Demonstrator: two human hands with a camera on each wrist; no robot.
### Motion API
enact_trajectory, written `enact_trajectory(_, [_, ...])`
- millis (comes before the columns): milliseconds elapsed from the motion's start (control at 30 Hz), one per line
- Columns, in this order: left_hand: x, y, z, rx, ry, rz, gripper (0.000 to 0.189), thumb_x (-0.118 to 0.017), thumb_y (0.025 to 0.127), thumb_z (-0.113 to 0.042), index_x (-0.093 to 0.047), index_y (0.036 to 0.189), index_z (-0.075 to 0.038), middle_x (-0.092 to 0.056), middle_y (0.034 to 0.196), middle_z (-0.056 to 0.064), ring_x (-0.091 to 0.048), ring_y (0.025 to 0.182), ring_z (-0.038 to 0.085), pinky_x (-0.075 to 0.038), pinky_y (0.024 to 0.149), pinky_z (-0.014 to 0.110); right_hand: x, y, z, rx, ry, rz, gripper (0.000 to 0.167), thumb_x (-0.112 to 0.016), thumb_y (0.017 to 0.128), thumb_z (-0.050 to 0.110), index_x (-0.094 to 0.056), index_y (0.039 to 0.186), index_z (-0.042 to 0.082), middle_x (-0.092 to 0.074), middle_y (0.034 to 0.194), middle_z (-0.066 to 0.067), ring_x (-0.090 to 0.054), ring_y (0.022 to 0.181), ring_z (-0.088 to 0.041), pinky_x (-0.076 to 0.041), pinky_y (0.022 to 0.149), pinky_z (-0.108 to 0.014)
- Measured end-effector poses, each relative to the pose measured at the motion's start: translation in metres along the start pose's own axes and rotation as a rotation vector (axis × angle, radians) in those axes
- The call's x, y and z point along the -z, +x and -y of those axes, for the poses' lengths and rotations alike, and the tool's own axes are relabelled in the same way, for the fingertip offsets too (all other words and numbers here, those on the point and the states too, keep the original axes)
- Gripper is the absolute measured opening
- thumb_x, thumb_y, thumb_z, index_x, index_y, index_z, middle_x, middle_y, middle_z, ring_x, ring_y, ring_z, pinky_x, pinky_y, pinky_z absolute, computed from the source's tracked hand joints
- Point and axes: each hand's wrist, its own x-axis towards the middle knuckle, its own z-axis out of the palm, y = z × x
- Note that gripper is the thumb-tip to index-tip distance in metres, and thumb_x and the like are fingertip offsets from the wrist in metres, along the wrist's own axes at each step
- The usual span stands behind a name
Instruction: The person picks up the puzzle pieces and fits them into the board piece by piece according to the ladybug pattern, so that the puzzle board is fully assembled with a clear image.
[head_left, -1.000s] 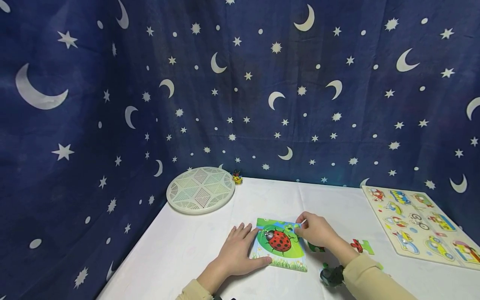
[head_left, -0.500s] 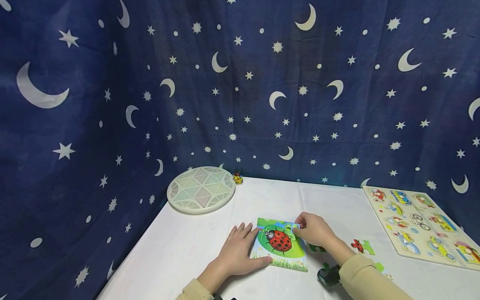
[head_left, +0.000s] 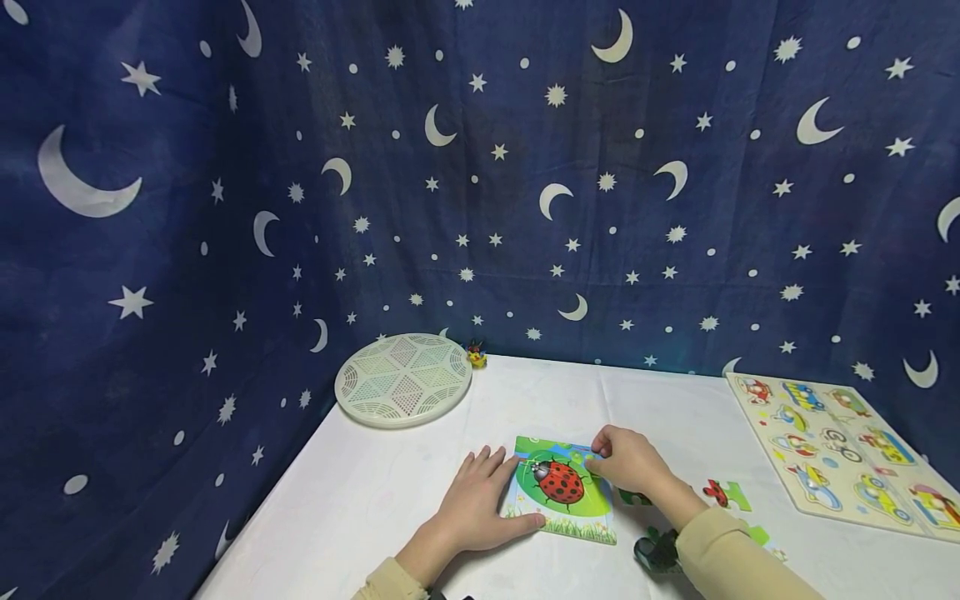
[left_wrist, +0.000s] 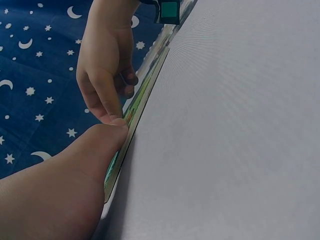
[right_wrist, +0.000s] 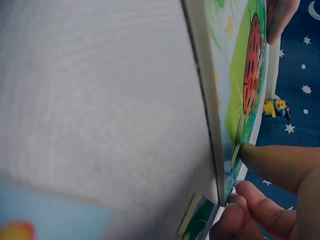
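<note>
A square ladybug jigsaw puzzle (head_left: 561, 487) lies on the white table in the head view. My left hand (head_left: 476, 504) rests along its left side, fingers spread and straight, with the thumb on the near edge. At the far right corner, my right hand (head_left: 630, 460) pinches a puzzle piece (right_wrist: 238, 137). Its thumb (right_wrist: 265, 155) presses the top of that piece in the right wrist view, while the other fingers curl beside the board's edge. The piece's rim stands slightly above the picture around it. Part of the corner is hidden by the right hand.
Loose puzzle pieces (head_left: 727, 494) lie right of the puzzle, some partly behind the right forearm. A dark green object (head_left: 656, 550) sits by that sleeve. Further right is a wooden vehicle board (head_left: 840, 450). A round perforated board (head_left: 405, 381) and a small yellow figure (head_left: 476, 356) stand at the back left.
The pinched piece has shifted slightly and now lies flatter in the far right corner of the puzzle. My right hand has barely moved; the left hand stays in place.
</note>
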Motion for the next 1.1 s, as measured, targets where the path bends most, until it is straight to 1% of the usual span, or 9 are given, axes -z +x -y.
enact_trajectory(267, [-0.003,0.000,0.001,0.001,0.001,0.008,0.095,-0.058,0.085,-0.079,-0.049,0.153,-0.012,-0.046,0.156,0.015,-0.034,0.148,0.038,-0.024,0.121,0.054,0.007,-0.006,-0.004,0.015,0.034,0.003,0.021,-0.079,0.089,0.021,-0.063,0.093,0.007,-0.056,0.081,-0.001,-0.052,0.075,-0.019,-0.045,0.067,-0.036])
enact_trajectory(400, [-0.002,0.000,0.001,0.004,-0.006,0.009,0.095,-0.058,0.085,-0.079,-0.049,0.153,-0.012,-0.045,0.156,0.015,-0.033,0.148,0.038,-0.022,0.122,0.054,0.013,-0.010,-0.009,0.024,0.026,0.010,0.020,-0.078,0.090,0.021,-0.063,0.092,0.008,-0.056,0.080,0.000,-0.051,0.073,-0.018,-0.043,0.063,-0.033])
enact_trajectory(600, [0.001,-0.001,0.001,0.008,-0.019,0.019,0.095,-0.058,0.085,-0.078,-0.049,0.153,-0.012,-0.045,0.157,0.015,-0.033,0.148,0.038,-0.022,0.122,0.054,0.019,-0.018,-0.020,0.041,0.037,0.036,0.020,-0.078,0.090,0.021,-0.063,0.093,0.009,-0.057,0.081,0.000,-0.052,0.074,-0.018,-0.045,0.063,-0.034])
enact_trajectory(700, [0.002,-0.001,0.001,0.007,-0.022,0.023,0.095,-0.058,0.086,-0.077,-0.049,0.153,-0.011,-0.044,0.157,0.015,-0.032,0.149,0.037,-0.021,0.122,0.054,0.022,-0.023,-0.023,0.050,0.038,0.045,0.020,-0.079,0.089,0.020,-0.064,0.094,0.009,-0.059,0.081,0.001,-0.054,0.075,-0.017,-0.047,0.065,-0.036])
enact_trajectory(833, [0.002,-0.001,0.001,0.007,-0.019,0.021,0.095,-0.059,0.085,-0.077,-0.049,0.153,-0.011,-0.044,0.157,0.015,-0.032,0.149,0.037,-0.021,0.122,0.053,0.027,-0.027,-0.028,0.067,0.021,0.074,0.021,-0.081,0.087,0.021,-0.065,0.096,0.010,-0.061,0.084,0.003,-0.057,0.080,-0.016,-0.051,0.071,-0.039])
enact_trajectory(1000, [0.001,0.000,0.002,0.005,-0.009,0.021,0.096,-0.058,0.085,-0.078,-0.048,0.154,-0.011,-0.044,0.157,0.015,-0.032,0.149,0.037,-0.021,0.122,0.053,0.033,-0.030,-0.039,0.091,0.029,0.135,0.030,-0.086,0.083,0.025,-0.069,0.103,0.011,-0.066,0.096,0.003,-0.062,0.096,-0.020,-0.053,0.087,-0.051])
enact_trajectory(1100, [0.003,0.000,0.002,0.006,-0.016,0.024,0.097,-0.057,0.085,-0.078,-0.048,0.154,-0.011,-0.043,0.158,0.015,-0.031,0.149,0.037,-0.020,0.123,0.053,0.036,-0.033,-0.043,0.112,0.031,0.150,0.037,-0.089,0.079,0.028,-0.069,0.106,0.011,-0.067,0.103,0.002,-0.064,0.103,-0.025,-0.052,0.092,-0.056])
